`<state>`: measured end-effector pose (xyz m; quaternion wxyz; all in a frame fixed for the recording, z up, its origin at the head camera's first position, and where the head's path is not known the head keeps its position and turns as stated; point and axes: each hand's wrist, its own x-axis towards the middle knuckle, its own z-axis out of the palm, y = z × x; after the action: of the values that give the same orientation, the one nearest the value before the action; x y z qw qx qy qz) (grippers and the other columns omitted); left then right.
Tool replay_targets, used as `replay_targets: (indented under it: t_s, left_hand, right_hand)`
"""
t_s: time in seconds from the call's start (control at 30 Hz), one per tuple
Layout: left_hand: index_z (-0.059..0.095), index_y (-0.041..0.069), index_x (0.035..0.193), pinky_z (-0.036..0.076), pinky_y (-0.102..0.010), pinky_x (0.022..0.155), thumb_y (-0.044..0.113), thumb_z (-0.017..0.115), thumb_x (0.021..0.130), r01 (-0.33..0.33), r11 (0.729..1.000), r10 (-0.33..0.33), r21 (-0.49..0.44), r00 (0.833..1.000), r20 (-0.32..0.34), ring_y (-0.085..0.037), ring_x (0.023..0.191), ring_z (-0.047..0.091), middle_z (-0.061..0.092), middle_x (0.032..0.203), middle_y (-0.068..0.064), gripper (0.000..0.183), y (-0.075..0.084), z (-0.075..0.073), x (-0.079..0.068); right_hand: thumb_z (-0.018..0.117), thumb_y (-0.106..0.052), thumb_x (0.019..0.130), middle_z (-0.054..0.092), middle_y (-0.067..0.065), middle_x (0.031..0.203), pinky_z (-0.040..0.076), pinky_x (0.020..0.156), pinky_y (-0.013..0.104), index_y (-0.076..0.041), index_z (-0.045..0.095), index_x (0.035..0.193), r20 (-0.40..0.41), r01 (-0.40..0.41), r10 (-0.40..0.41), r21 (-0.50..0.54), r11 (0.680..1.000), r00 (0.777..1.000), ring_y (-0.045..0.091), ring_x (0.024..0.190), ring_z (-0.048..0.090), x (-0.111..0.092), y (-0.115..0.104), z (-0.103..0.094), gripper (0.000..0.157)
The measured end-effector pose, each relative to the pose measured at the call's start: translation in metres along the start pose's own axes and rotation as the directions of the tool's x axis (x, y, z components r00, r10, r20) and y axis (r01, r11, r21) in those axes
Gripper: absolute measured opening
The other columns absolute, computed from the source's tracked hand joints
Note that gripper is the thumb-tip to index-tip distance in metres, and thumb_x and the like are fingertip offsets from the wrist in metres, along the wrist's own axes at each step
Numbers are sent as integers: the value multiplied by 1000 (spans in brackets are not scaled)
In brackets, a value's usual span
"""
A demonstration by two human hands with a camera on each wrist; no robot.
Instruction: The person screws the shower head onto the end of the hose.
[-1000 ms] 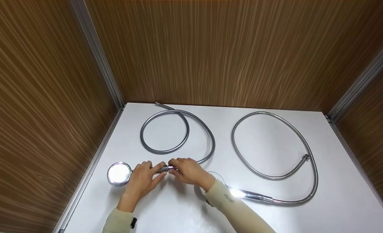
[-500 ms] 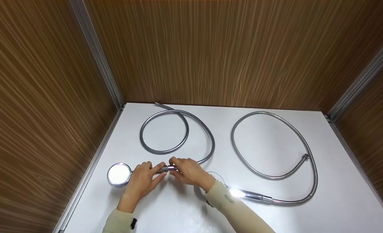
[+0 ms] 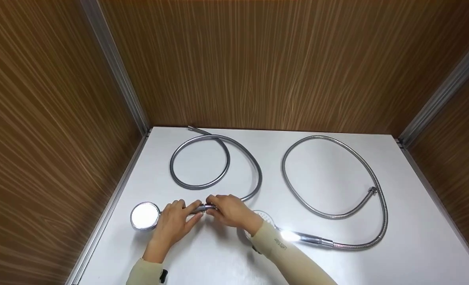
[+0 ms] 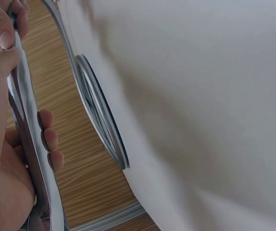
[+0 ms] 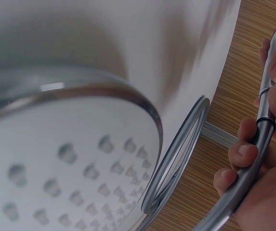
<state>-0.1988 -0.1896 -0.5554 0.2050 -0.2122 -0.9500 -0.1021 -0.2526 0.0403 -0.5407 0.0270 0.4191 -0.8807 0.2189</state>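
My left hand (image 3: 173, 222) grips the chrome handle (image 4: 34, 130) of a hand shower, its fingers curled round it. The round shower head (image 3: 145, 215) sticks out to the left, reflecting bright light. At the handle's other end, my right hand (image 3: 231, 209) holds the grey shower hose (image 5: 246, 180) by its metal end fitting (image 5: 264, 108). Fitting and handle end meet in one line, with fingertips of both hands close together at the joint. From there the hose runs back to a loop on the white table (image 3: 218, 261), its free end at the rear edge.
On the right lies a second hand shower (image 3: 311, 239) joined to a ribbed metal hose (image 3: 384, 209), which curves in a wide loop. My right forearm passes over its perforated head (image 5: 90, 173). Wood-patterned panels (image 3: 250, 67) enclose the table at the back and sides.
The right thumb and fingers shift slightly at the joint. The held shower head dips a little lower in the head view, and both hands stay in nearly the same place.
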Motion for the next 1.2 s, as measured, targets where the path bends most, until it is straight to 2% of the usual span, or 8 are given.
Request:
replay_targets:
  t_s: [0.27, 0.4, 0.63, 0.97, 1.2]
  left_hand:
    - [74, 27, 126, 39, -33, 60, 44, 77, 93, 23, 999, -23, -24, 1000, 2, -17, 64, 43, 52, 76, -1, 37, 1, -1, -5]
    - [74, 27, 127, 39, -33, 59, 44, 77, 93, 11, 1000, -11, -26, 1000, -6, -17, 64, 44, 52, 76, -2, 38, 1, 0, -5]
    - [73, 28, 127, 39, -33, 60, 44, 77, 94, 9, 999, -9, -38, 1000, 7, -17, 64, 43, 51, 76, -1, 37, 2, 1, 0]
    - [76, 26, 128, 36, -30, 60, 43, 77, 93, 48, 997, -47, -54, 999, 28, -13, 64, 37, 48, 75, 1, 38, 2, 1, -5]
    - [75, 27, 129, 35, -29, 60, 44, 75, 95, 44, 998, -42, -53, 998, 40, -12, 64, 35, 49, 75, 1, 38, 3, 2, 0]
  right_hand:
    - [59, -29, 108, 71, 1, 89, 58, 75, 38, -12, 63, 117, 13, 12, -11, -19, 1000, 1000, 19, 79, 67, 0, -3, 1, 20]
    - [60, -30, 108, 72, 1, 91, 59, 78, 38, -12, 64, 119, 20, -13, 14, -11, 1000, 1000, 18, 80, 67, -1, -3, 1, 22]
    - [70, -28, 101, 73, 2, 89, 58, 74, 38, -12, 55, 122, -28, -7, 6, -27, 1000, 1000, 19, 76, 67, -3, 1, 1, 31]
    - [67, -27, 103, 73, 0, 93, 58, 75, 35, -14, 56, 121, 5, -4, 4, -37, 999, 1000, 17, 80, 68, -3, -2, 1, 26]
    - [68, -27, 103, 72, -1, 90, 57, 73, 35, -15, 58, 120, -12, -7, 6, -57, 998, 1000, 17, 79, 68, -4, -1, -3, 23]
